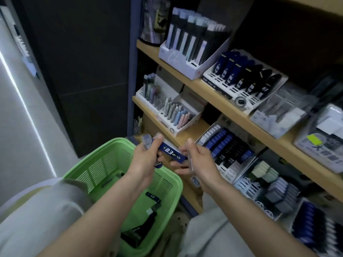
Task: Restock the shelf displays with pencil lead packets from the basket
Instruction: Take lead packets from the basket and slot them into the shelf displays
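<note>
A blue lead packet marked 0.3 is held above the green basket, with the fingers of the left hand clamped on one end. The right hand meets the other end, its fingers pinching a thin clear packet. More packets lie in the basket, beside the shelf.

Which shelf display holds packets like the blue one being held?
The low white tray on the upper shelf, right of the tall box: its dark blue packets show the held packet's white 0.3 label.
</note>
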